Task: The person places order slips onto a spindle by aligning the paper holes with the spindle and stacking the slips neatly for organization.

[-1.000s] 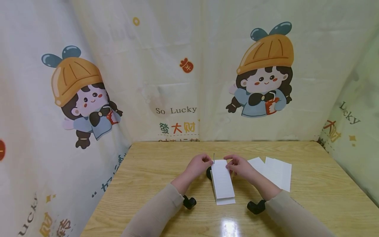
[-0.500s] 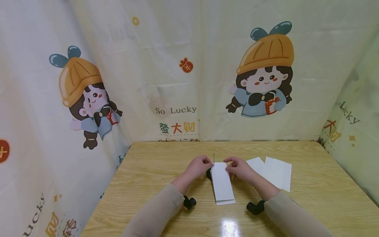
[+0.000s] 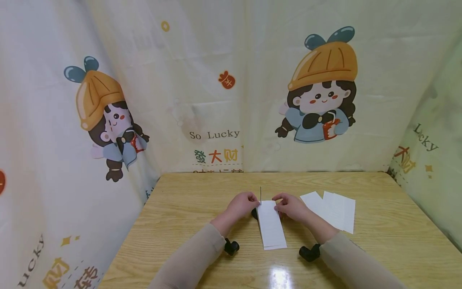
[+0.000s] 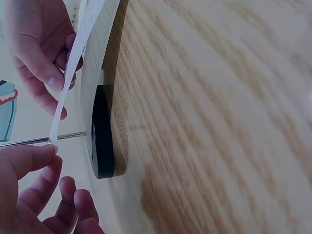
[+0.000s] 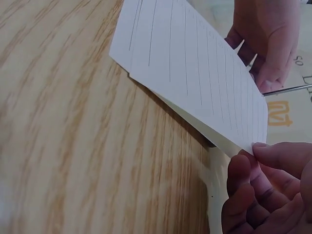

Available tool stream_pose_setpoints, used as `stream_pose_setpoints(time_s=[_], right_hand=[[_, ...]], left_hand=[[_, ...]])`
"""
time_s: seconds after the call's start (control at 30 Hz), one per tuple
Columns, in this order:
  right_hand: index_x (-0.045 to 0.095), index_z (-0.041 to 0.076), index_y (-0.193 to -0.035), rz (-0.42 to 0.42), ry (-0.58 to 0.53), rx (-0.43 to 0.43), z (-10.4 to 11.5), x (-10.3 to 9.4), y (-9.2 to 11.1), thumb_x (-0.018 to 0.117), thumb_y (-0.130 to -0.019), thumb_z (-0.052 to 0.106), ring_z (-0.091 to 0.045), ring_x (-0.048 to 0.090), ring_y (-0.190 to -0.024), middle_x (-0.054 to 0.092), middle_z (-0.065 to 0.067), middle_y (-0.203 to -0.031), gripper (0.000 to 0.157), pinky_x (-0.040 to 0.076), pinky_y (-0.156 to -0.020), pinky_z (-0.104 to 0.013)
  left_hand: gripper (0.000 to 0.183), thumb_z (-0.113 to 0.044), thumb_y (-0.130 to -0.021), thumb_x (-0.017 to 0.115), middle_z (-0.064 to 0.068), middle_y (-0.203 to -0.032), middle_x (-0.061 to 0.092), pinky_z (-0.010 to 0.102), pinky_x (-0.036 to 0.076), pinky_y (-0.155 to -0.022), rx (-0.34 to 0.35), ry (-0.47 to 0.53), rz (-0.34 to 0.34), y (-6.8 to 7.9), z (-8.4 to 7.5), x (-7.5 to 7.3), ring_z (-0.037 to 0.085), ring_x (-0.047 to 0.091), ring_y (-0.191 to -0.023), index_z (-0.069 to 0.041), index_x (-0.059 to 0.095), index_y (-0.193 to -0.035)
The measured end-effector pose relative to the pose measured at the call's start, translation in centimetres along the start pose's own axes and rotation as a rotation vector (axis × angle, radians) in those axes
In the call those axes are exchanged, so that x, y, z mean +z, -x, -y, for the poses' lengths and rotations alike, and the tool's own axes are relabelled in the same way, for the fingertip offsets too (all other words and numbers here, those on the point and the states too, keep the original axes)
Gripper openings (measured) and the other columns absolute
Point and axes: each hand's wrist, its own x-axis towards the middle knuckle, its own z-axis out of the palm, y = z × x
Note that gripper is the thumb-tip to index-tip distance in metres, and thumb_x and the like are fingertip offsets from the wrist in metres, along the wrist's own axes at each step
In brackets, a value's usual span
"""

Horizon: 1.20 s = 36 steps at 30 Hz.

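A thin metal spike (image 3: 260, 194) stands up from a round black base (image 4: 102, 141); it looks like a receipt spike. A lined white paper slip (image 3: 271, 224) has its far left corner on the spike, with another slip (image 4: 100, 58) beneath it, lower on the rod. My left hand (image 3: 244, 204) pinches the top slip's corner right beside the spike, thumb against index finger. At the far right corner, my right hand (image 5: 273, 183) pinches the same slip between thumb and finger. The near ends of both slips lie almost level, slightly offset.
Several loose white slips (image 3: 339, 210) overlap on the wooden table (image 3: 195, 188) to the right of my right hand. Black wrist-worn devices (image 3: 310, 253) sit under both forearms. A printed curtain (image 3: 202, 100) hangs behind the table and along its sides.
Both hands have moved slightly down the spike and nearer, lowering the top slip. More of the spike shows above the paper, and the near-end gap between the slips has narrowed.
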Motion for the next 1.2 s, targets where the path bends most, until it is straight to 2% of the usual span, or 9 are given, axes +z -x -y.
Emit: stream_pose_setpoints(time_s=[0.23, 0.53, 0.87, 1.2], right_hand=[[0.061, 0.005, -0.122, 0.003, 0.024, 0.006, 0.07, 0.23, -0.03, 0.066, -0.093, 0.008, -0.021, 0.056, -0.066, 0.061, -0.007, -0.078, 0.03, 0.046, -0.06, -0.033], [0.061, 0.003, -0.119, -0.004, 0.034, -0.009, 0.18, 0.58, 0.04, 0.067, -0.092, 0.005, -0.02, 0.056, -0.064, 0.059, -0.007, -0.077, 0.028, 0.046, -0.058, -0.031], [0.061, 0.001, -0.119, 0.002, 0.072, -0.025, 0.41, 0.72, 0.31, 0.067, -0.09, 0.003, -0.019, 0.053, -0.061, 0.058, -0.007, -0.075, 0.029, 0.044, -0.057, -0.031], [0.062, 0.004, -0.119, 0.007, 0.118, 0.007, 0.46, 0.83, 0.23, 0.069, -0.09, 0.007, -0.019, 0.053, -0.062, 0.058, -0.005, -0.077, 0.03, 0.044, -0.057, -0.029]], left_hand=[[0.016, -0.027, -0.093, 0.07, -0.001, -0.072, 0.057, 0.028, 0.042, -0.055, -0.026, -0.02, 0.019, 0.03, 0.11, 0.17, 0.014, 0.051, -0.059, -0.016, 0.064, -0.084], [0.016, -0.03, -0.092, 0.07, -0.003, -0.075, 0.058, 0.028, 0.042, -0.057, -0.057, -0.085, 0.032, -0.09, -0.05, 0.27, 0.013, 0.052, -0.062, -0.017, 0.065, -0.084], [0.017, -0.027, -0.092, 0.071, -0.003, -0.073, 0.058, 0.028, 0.041, -0.056, -0.044, -0.123, 0.028, -0.19, 0.26, 0.64, 0.014, 0.051, -0.062, -0.017, 0.064, -0.08], [0.018, -0.026, -0.092, 0.071, -0.004, -0.072, 0.058, 0.028, 0.04, -0.057, -0.031, -0.208, 0.026, 0.04, -0.24, 0.47, 0.014, 0.051, -0.064, -0.016, 0.064, -0.079]])
